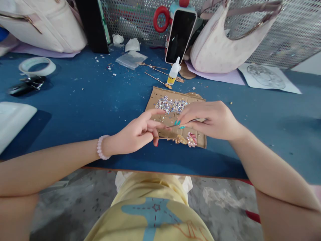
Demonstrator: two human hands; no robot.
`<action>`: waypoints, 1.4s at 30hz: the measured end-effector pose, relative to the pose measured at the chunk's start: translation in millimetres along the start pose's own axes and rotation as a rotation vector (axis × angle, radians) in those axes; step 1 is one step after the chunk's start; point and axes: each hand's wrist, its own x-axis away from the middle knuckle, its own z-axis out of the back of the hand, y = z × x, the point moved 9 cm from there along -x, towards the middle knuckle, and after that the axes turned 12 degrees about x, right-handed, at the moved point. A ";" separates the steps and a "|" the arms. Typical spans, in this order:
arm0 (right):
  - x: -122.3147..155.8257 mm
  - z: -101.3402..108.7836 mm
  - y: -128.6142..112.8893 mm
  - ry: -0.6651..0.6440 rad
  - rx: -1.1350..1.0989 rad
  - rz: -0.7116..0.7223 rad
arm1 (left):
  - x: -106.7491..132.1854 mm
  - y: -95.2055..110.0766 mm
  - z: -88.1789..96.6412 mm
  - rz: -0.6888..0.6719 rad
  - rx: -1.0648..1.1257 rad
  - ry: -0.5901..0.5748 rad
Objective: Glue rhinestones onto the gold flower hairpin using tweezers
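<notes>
One stick (165, 138) is clamped in the left hand (135, 134), tweezers (200, 119) in the right hand (217, 118); gems (170, 104) glitter at the stick's twelve o'clock.

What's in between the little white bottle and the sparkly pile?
In the head view, from the bottle to the sparkly pile come a thin stick's gold end, a sliver of blue table, then the cardboard's top edge.

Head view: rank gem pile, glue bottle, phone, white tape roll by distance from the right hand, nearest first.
From the right hand:
1. Gem pile: just left of it, on the cardboard.
2. Glue bottle: beyond the cardboard.
3. Phone: upright behind the bottle.
4. White tape roll: far left.
</notes>
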 end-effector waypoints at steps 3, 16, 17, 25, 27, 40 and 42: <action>0.5 1.4 -0.2 0.012 -0.014 0.006 | -0.1 -0.1 -0.2 -0.007 0.013 0.002; 2.7 8.1 22.0 0.066 -0.063 -0.147 | 1.3 2.6 -2.5 -0.033 0.007 -0.021; 3.3 9.3 25.5 0.080 -0.073 -0.164 | 1.6 2.9 -2.4 -0.033 -0.007 -0.016; 27.7 24.7 106.4 0.265 -0.086 -0.478 | 5.3 5.3 -2.4 -0.084 -0.194 -0.035; 41.6 29.4 137.7 0.307 -0.069 -0.596 | 5.8 3.9 -2.4 -0.079 -0.223 -0.048; 74.6 29.4 201.0 0.331 0.024 -0.712 | 6.7 -8.9 -3.5 -0.030 -0.165 -0.104; 73.9 28.9 201.1 0.334 0.016 -0.700 | 6.3 -9.9 -3.2 -0.021 -0.161 -0.103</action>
